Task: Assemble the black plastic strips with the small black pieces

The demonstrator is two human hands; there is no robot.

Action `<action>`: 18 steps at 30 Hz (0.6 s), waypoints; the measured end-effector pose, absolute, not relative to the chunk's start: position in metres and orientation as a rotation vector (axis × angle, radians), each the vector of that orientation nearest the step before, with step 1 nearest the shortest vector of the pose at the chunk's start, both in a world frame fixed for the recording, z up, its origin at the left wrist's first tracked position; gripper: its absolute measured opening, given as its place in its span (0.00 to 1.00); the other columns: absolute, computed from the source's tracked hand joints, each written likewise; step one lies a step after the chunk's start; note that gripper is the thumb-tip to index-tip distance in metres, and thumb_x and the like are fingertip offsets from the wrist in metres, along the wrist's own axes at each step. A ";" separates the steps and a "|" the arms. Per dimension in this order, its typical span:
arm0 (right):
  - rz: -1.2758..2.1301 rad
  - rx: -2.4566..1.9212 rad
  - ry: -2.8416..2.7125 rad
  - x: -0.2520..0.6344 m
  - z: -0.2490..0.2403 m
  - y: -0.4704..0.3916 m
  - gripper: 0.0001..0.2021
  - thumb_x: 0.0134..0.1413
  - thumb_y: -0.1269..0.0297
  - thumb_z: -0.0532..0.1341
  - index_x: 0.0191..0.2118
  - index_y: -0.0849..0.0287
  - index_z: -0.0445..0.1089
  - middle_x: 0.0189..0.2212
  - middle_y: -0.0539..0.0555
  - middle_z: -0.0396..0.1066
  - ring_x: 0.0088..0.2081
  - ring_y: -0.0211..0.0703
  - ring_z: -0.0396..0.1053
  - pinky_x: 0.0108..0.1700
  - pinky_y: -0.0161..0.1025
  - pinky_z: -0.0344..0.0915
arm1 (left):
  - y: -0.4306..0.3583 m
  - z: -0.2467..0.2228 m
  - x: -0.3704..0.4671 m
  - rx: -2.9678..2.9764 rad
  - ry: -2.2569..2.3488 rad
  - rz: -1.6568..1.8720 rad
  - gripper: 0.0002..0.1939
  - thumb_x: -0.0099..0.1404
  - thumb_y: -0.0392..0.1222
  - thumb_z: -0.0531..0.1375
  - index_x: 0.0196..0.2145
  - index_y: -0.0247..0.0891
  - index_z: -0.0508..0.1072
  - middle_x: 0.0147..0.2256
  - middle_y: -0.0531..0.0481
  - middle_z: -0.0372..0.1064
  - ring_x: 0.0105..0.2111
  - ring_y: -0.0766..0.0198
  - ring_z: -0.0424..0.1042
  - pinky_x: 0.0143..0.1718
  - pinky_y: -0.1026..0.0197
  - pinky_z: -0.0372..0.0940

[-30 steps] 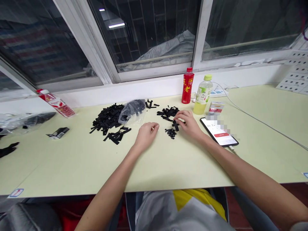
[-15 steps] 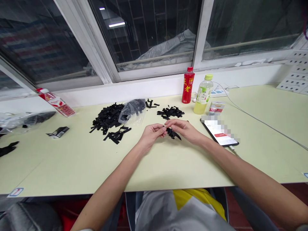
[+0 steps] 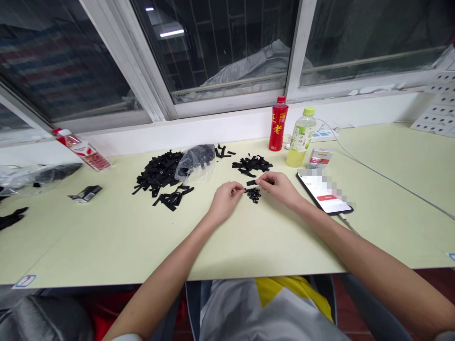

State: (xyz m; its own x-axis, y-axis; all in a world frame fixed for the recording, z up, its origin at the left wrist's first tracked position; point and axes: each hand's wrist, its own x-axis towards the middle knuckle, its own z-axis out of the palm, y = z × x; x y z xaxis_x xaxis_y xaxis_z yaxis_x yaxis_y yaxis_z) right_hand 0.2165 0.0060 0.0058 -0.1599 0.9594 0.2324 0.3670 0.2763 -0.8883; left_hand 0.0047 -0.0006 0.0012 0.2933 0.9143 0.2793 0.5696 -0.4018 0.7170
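Near the middle of the counter [image 3: 106, 237], a short black strip [image 3: 251, 182] is pinched by the right hand [image 3: 279, 187], best held level while the left hand [image 3: 227, 199], fingertips closed over the small black pieces [image 3: 253, 193], is brought up squarely.

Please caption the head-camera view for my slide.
Two bare hands pinch a short black strip above small black beads.

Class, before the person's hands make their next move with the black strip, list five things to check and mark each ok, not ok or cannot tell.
1. Right hand pinches short black fabric strip: ok.
2. Left hand fingertips at little pile of small black round pieces: ok.
3. Left hand holds a piece: cannot tell.
4. Smartphone with lit screen apart from both hands: ok.
5. Red plastic bottle and pale green drink bottle upright, behind the work: ok.
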 end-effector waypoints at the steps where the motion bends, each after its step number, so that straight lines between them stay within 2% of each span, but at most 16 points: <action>1: 0.856 -1.247 -1.690 0.217 0.005 0.007 0.15 0.55 0.52 0.60 0.31 0.60 0.72 0.25 0.50 0.69 0.29 0.40 0.62 0.32 0.38 0.57 | 0.001 -0.002 0.004 2.200 1.343 0.886 0.09 0.66 0.42 0.59 0.40 0.39 0.78 0.37 0.47 0.74 0.38 0.57 0.70 0.44 0.55 0.63; 5: 0.837 -1.276 -1.693 0.218 0.004 0.009 0.15 0.55 0.52 0.60 0.31 0.60 0.73 0.26 0.52 0.70 0.29 0.41 0.64 0.33 0.38 0.57 | 0.008 -0.012 0.003 2.426 1.358 0.759 0.12 0.68 0.43 0.58 0.45 0.41 0.80 0.39 0.45 0.73 0.42 0.54 0.68 0.46 0.53 0.62; 12: 0.802 -1.283 -1.708 0.218 0.007 0.008 0.14 0.55 0.54 0.60 0.31 0.60 0.73 0.28 0.54 0.74 0.30 0.43 0.66 0.34 0.39 0.60 | 0.013 -0.013 0.000 2.364 1.342 0.806 0.10 0.67 0.42 0.59 0.38 0.41 0.81 0.38 0.46 0.75 0.41 0.55 0.71 0.45 0.55 0.62; 18: 0.920 -1.213 -1.818 0.218 0.009 0.005 0.11 0.56 0.58 0.59 0.34 0.59 0.75 0.31 0.53 0.76 0.33 0.44 0.70 0.37 0.40 0.63 | 0.010 -0.008 -0.001 2.389 1.376 0.837 0.10 0.67 0.39 0.56 0.36 0.38 0.77 0.36 0.45 0.72 0.39 0.55 0.68 0.43 0.55 0.61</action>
State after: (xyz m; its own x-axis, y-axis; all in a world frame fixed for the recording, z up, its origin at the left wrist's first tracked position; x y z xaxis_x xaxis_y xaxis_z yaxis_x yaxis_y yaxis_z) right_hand 0.2179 0.0045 0.0094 -0.2685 0.9437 0.1932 0.4037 0.2923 -0.8669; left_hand -0.0012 0.0100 -0.0081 0.3854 0.8535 0.3507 0.7039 -0.5176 0.4864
